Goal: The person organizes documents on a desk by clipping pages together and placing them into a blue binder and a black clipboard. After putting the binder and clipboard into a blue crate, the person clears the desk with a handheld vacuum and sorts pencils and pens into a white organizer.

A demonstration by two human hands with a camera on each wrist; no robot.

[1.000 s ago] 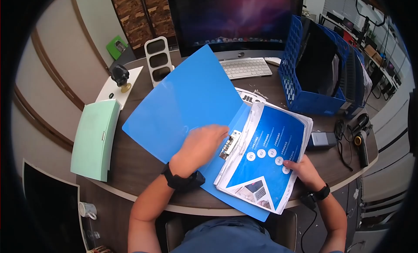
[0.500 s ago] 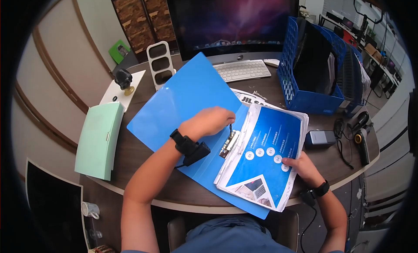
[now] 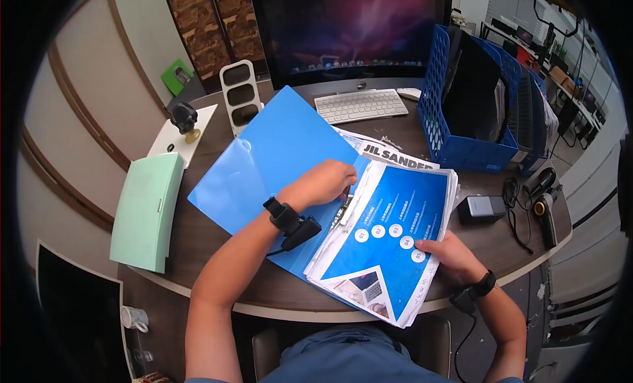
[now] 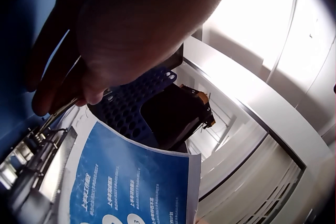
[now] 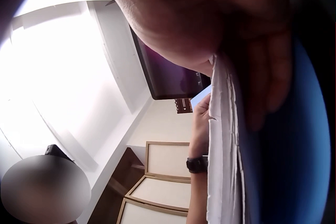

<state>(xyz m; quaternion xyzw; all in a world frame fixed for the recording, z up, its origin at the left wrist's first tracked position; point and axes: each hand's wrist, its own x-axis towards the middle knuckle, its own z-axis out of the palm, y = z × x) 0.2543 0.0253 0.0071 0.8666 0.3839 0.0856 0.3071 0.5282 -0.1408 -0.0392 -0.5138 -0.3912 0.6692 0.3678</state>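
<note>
A blue folder (image 3: pixel 270 149) lies opened out on the desk, its cover spread to the left. Along its spine runs a metal lever clip (image 3: pixel 339 217). My left hand (image 3: pixel 320 183) pinches the clip's lever at its upper end; the left wrist view shows the fingertips on the thin metal lever (image 4: pixel 62 112). A thick stack of papers (image 3: pixel 389 215), topped by a blue printed sheet, sits beside the clip on the folder's right half. My right hand (image 3: pixel 456 256) grips the stack's right edge, thumb on the top sheet and fingers underneath, as the right wrist view shows.
Behind the folder are a printed JIL SANDER sheet (image 3: pixel 399 157), a keyboard (image 3: pixel 361 105) and a monitor (image 3: pixel 349 36). A blue file rack (image 3: pixel 475 152), small grey box (image 3: pixel 483 209) and handheld scanner (image 3: pixel 545 221) stand right. A mint-green box file (image 3: pixel 145 215) lies left.
My left hand has moved up and right from the clip's middle to its lever. The right hand has shifted the paper stack left, closer against the clip. The folder cover sits slightly lower.
</note>
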